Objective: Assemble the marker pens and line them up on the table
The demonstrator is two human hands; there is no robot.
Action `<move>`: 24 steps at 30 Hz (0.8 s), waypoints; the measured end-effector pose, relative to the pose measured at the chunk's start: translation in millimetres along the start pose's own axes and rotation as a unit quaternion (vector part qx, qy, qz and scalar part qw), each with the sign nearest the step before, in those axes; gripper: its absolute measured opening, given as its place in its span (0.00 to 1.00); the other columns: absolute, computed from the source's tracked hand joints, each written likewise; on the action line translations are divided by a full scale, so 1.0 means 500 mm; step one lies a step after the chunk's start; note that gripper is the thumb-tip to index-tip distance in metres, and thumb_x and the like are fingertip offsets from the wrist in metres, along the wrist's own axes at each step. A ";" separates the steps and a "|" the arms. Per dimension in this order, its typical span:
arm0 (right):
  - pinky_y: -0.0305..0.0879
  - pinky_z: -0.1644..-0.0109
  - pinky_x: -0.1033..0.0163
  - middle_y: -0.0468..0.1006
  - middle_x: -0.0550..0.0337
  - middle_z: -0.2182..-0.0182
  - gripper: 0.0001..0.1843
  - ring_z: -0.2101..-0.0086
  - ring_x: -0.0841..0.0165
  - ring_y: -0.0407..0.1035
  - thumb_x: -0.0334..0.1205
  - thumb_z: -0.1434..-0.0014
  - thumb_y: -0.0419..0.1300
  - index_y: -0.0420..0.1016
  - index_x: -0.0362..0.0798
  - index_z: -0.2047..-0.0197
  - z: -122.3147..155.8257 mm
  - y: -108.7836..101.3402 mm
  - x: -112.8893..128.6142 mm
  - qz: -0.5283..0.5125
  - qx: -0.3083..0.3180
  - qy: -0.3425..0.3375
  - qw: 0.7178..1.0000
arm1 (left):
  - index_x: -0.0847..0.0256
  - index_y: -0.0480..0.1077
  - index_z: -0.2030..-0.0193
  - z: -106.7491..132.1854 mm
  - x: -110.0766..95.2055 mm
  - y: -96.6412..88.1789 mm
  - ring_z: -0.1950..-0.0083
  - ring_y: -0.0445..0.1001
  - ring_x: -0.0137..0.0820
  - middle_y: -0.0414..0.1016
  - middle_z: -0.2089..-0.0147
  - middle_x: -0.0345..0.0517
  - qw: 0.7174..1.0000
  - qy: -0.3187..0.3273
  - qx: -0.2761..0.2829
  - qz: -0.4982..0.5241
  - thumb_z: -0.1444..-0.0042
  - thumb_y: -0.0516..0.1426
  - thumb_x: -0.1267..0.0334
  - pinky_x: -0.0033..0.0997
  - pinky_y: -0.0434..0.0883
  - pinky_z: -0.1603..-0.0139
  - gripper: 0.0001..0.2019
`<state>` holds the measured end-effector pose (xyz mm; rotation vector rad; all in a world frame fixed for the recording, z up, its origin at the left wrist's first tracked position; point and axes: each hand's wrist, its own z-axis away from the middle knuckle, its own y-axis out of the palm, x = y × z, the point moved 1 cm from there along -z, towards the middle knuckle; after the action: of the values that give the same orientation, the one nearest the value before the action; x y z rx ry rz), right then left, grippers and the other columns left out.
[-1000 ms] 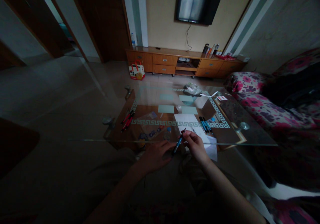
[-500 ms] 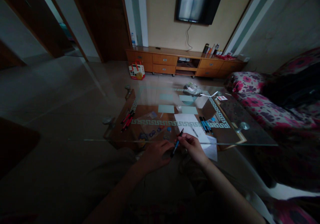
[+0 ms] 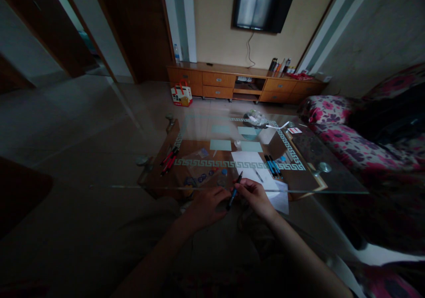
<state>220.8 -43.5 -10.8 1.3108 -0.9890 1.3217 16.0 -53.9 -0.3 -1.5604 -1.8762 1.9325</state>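
Observation:
My right hand (image 3: pixel 255 196) pinches a blue and black pen (image 3: pixel 234 191) that tilts up toward the glass coffee table (image 3: pixel 325 180). My left hand (image 3: pixel 207 205) curls its fingers at the pen's lower end, touching it. Both hands hover at the table's near edge. White paper sheets (image 3: pixel 252 163) lie just beyond my right hand, with a small pen part (image 3: pixel 258 175) on them and several blue pens (image 3: pixel 272 165) beside them. Red pens (image 3: pixel 168 158) lie at the table's left.
A lower wooden shelf shows through the glass with pale cards (image 3: pixel 220 145) and small round items (image 3: pixel 202 177). A floral sofa (image 3: pixel 348 134) stands on the right. A wooden TV cabinet (image 3: pixel 242 83) and wall TV (image 3: pixel 264 3) are at the back.
Both hands and the pen have drifted slightly left and away from me. A small pen part now lies uncovered on the white paper.

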 end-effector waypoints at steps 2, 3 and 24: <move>0.69 0.58 0.61 0.80 0.59 0.66 0.17 0.65 0.65 0.73 0.55 0.46 0.67 0.78 0.49 0.64 -0.001 -0.002 -0.003 -0.002 0.004 -0.001 1.000 | 0.52 0.68 0.45 0.001 0.001 0.000 0.47 0.73 0.38 0.73 0.49 0.45 1.000 0.001 -0.003 -0.004 0.48 0.61 0.66 0.37 0.70 0.46 0.21; 0.69 0.58 0.61 0.80 0.59 0.66 0.17 0.65 0.66 0.73 0.55 0.46 0.67 0.78 0.49 0.64 -0.002 -0.003 -0.004 -0.006 0.003 -0.001 1.000 | 0.52 0.68 0.45 0.001 0.002 0.000 0.47 0.73 0.38 0.73 0.49 0.45 1.000 -0.001 -0.003 -0.005 0.48 0.61 0.66 0.37 0.70 0.45 0.21; 0.71 0.64 0.61 0.75 0.64 0.69 0.16 0.69 0.69 0.73 0.45 0.54 0.68 0.72 0.51 0.62 -0.076 -0.188 -0.001 -0.102 -0.258 -0.027 0.960 | 0.47 0.56 0.32 0.005 0.009 0.007 0.42 0.71 0.40 0.68 0.38 0.46 0.997 -0.079 -0.001 -0.011 0.39 0.57 0.56 0.44 0.70 0.42 0.29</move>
<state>306.1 10.4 -22.6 1.0138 -1.1103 0.7991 14.1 -54.2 -6.1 -1.4198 -1.9449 2.1029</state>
